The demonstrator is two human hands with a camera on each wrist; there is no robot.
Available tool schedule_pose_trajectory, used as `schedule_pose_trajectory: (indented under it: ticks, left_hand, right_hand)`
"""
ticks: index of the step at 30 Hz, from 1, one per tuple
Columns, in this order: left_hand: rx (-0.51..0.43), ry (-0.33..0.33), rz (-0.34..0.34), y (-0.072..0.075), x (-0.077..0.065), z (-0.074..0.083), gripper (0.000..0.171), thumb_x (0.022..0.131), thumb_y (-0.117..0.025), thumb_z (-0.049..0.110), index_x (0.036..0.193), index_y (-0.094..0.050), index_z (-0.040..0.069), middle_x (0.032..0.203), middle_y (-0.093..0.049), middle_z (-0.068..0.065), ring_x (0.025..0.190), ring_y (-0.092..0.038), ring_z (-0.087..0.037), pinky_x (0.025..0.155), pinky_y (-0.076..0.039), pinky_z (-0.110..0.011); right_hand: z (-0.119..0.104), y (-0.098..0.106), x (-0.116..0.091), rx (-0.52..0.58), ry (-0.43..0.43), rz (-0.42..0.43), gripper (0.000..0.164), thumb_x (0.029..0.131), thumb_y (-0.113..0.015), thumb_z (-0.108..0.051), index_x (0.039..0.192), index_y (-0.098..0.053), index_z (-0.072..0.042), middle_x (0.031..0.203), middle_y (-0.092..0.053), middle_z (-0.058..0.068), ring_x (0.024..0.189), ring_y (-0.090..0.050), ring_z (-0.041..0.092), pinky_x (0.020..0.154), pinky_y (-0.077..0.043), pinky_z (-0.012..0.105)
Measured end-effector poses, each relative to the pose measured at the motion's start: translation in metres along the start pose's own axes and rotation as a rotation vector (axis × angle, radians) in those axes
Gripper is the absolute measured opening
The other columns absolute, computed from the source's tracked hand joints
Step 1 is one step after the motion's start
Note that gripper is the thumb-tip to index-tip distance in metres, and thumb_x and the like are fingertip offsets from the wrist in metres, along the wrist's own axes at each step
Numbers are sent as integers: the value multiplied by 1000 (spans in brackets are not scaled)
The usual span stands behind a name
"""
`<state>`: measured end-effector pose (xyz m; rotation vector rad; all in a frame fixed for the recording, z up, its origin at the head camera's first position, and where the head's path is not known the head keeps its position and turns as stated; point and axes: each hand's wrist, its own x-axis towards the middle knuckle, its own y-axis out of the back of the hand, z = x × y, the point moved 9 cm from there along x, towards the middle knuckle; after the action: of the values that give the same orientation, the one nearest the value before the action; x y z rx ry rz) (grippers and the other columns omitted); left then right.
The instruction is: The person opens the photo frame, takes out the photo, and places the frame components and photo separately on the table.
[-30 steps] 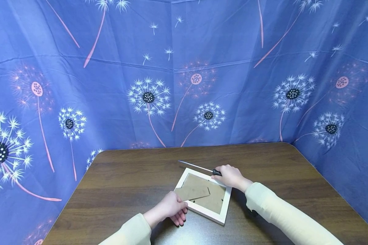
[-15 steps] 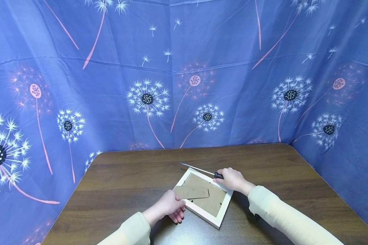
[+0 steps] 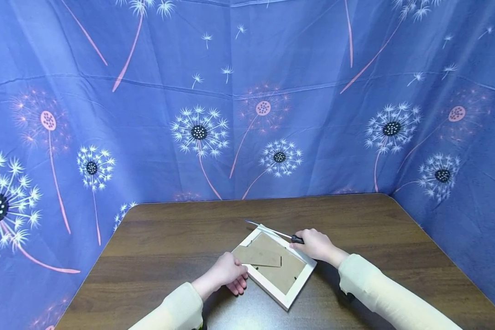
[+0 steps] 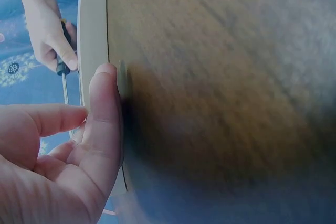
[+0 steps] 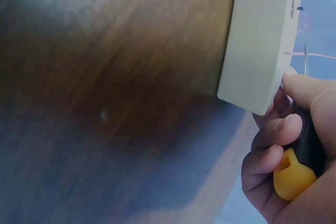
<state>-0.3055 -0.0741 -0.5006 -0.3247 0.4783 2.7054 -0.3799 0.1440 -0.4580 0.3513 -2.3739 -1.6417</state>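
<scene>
A white picture frame lies back side up on the table, showing its brown backing board and a brown stand flap. My left hand pinches the frame's left corner, thumb on top; the left wrist view has a finger along the frame's side. In my right hand is a screwdriver with a black and yellow handle, its long shaft pointing left over the frame's far edge. The right thumb and fingers also touch the frame near its right corner.
Small dark clips sit along the frame's inner edge. The brown wooden table extends around the frame on all sides. A blue dandelion-print cloth hangs behind the table and along both sides.
The frame has turned clockwise on the table, its near corner shifting left. My right hand, still holding the screwdriver, has come slightly right and nearer; my left hand has gone slightly left and away.
</scene>
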Motion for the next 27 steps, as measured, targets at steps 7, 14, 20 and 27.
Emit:
schedule_pose_trajectory:
  ticks: [7, 14, 20, 27]
  left_hand:
    - [7, -4, 13, 4, 2, 1, 21, 89, -52, 3, 75, -60, -10, 58, -64, -17, 41, -58, -12, 43, -55, -32]
    - [1, 3, 27, 6, 5, 1, 20, 89, -55, 5, 75, -59, -8, 59, -65, -18, 42, -58, -13, 43, -56, -32]
    - [2, 4, 26, 7, 8, 2, 17, 87, -59, 5, 75, -59, -8, 59, -64, -16, 42, -57, -12, 43, -55, -30]
    - [5, 1, 27, 7, 8, 4, 16, 87, -59, 4, 76, -58, -8, 59, -64, -16, 42, -57, -12, 43, -55, -30]
  right_hand:
    - [4, -1, -6, 37, -24, 3, 19, 84, -70, -31, 81, -65, -12, 58, -47, -4, 53, -42, 13, 46, -28, 26]
    - [4, -1, -12, 66, -29, 0, 20, 85, -69, -29, 78, -63, -12, 57, -44, -3, 50, -39, 12, 44, -25, 25]
    - [6, -2, -13, 64, -34, -4, 21, 85, -69, -30, 77, -62, -13, 57, -44, -4, 50, -38, 11, 44, -24, 24]
    - [5, -1, -16, 84, -50, -6, 21, 85, -69, -29, 74, -60, -13, 56, -40, -4, 49, -35, 11, 44, -22, 25]
